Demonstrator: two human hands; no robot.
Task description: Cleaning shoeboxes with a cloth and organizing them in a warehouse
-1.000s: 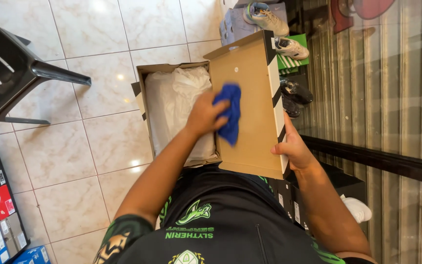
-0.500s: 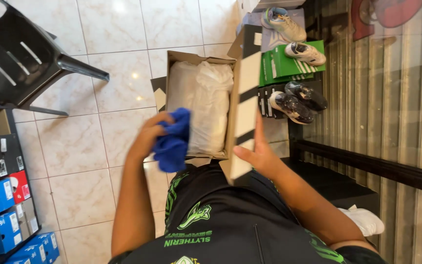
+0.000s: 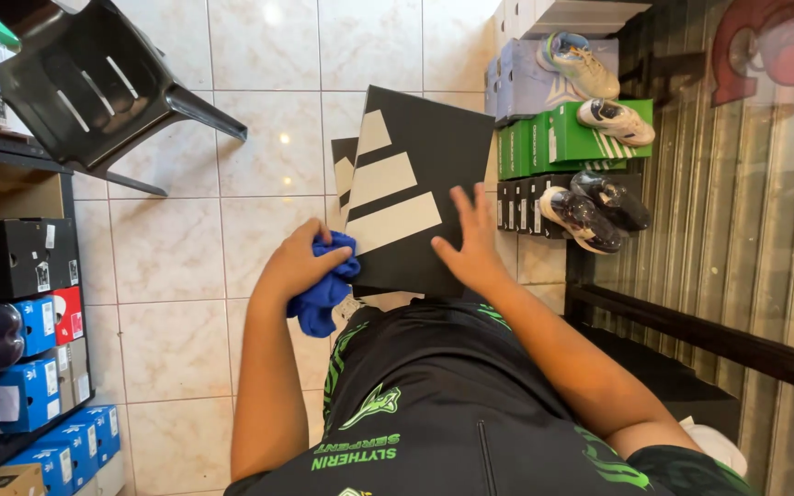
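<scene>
At the far left, shelves (image 3: 11,303) hold stacked shoe boxes in black, blue and red, with a brown carton on top. Above them a black plastic chair (image 3: 94,87) stands tilted in view on the pale tiled floor (image 3: 172,276). Next comes the left hand (image 3: 298,266), closed around a bunched blue cloth (image 3: 326,292), which hangs down from the fist and touches the lower left edge of the box (image 3: 420,188). The box is black with three slanted white stripes on its lid; the lid is down, and the box is held in front of the person's waist, above the floor, its striped face turned up toward the camera. A second striped flap or edge shows just behind its left side; what it belongs to cannot be told. The right hand (image 3: 472,243) lies flat and open on the lid's lower right part, fingers spread, pressing on the surface rather than gripping it. The two hands are apart, one at each lower side of the box. Below them is the person's black shirt (image 3: 452,404) with green markings. To the right, by a ribbed metal shutter (image 3: 737,211), stand piled boxes in grey-blue, green (image 3: 544,142) and black, with sneakers (image 3: 590,64) set on top of each pile.
</scene>
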